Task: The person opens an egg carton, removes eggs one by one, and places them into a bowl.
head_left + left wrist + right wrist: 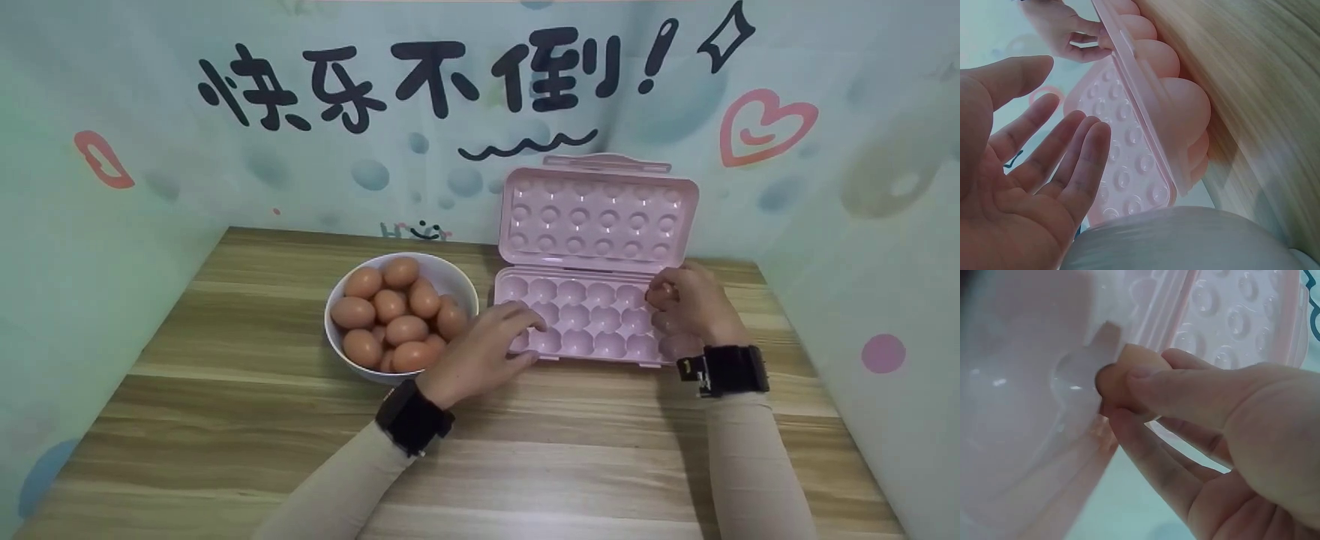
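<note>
In the head view, my right hand (697, 300) pinches a brown egg (661, 295) at the back right corner of the pink egg box (600, 319). The right wrist view shows thumb and fingertips around the egg (1134, 379), its lower end at a cup of the box. My left hand (484, 352) hovers between the bowl and the box, fingers over the box's left cups. Its fingers spread loosely with nothing held in the left wrist view. The box's lid (598, 217) stands raised at the back. Apart from the held egg, the visible cups hold nothing.
A white bowl (459, 279) piled with several brown eggs (390, 307) stands left of the box on the wooden table (247, 390). A printed cloth backdrop (315, 180) rises behind, with side walls at left and right.
</note>
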Tool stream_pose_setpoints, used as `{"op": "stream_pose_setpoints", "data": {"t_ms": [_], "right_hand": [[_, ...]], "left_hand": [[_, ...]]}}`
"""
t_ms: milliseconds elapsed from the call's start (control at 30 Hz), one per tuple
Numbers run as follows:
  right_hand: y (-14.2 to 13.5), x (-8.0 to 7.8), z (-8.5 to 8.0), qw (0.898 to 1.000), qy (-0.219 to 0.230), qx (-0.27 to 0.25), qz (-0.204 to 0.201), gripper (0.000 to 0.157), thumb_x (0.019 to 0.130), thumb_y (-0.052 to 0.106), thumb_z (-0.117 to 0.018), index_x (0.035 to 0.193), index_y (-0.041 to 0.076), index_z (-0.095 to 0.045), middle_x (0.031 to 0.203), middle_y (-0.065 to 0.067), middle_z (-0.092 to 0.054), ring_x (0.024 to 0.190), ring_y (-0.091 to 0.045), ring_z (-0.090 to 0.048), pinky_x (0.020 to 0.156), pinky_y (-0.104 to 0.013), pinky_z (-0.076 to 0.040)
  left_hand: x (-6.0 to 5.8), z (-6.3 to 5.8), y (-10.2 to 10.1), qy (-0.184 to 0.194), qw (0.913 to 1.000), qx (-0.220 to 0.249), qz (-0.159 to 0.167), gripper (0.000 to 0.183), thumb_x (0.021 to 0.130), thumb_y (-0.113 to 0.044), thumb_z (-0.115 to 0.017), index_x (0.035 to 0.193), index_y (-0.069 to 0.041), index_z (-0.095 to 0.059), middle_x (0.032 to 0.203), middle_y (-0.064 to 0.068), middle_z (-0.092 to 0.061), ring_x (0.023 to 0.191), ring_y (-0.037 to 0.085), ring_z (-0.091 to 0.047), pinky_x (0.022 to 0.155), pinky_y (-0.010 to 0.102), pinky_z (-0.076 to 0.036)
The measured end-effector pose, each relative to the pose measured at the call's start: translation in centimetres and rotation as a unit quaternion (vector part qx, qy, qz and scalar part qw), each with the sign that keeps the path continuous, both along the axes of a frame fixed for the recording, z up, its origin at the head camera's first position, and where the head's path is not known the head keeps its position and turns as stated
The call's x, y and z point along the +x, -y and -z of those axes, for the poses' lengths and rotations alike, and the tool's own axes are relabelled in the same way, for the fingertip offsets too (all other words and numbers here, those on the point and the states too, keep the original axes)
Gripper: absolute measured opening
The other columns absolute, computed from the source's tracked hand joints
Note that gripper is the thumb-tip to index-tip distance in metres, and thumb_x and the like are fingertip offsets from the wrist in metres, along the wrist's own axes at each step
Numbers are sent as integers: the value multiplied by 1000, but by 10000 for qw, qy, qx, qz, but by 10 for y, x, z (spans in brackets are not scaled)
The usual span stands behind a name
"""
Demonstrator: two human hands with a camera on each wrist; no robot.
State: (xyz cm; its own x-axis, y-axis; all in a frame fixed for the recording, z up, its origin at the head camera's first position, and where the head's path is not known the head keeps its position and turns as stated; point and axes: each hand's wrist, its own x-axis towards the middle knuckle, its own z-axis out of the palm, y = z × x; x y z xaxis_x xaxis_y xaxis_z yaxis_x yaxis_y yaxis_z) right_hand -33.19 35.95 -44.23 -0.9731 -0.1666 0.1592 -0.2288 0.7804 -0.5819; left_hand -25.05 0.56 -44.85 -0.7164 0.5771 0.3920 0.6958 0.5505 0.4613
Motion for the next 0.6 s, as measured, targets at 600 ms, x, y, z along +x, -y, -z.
{"op": "stream_pose_setpoints", "data": {"t_ms": [600], "right_hand": [[47,39,-59,9862,-1220,-65,-1120,22,94,3,-79,115,4,-74,113,-10,-72,103,-27,-72,86,-19,-59]], "left_hand": [[-2,-6,-1,-96,9976,611,-312,35,99,-12,-72,133,-12,-65,129,6,-65,114,25,-65,97,33,-55]]}}
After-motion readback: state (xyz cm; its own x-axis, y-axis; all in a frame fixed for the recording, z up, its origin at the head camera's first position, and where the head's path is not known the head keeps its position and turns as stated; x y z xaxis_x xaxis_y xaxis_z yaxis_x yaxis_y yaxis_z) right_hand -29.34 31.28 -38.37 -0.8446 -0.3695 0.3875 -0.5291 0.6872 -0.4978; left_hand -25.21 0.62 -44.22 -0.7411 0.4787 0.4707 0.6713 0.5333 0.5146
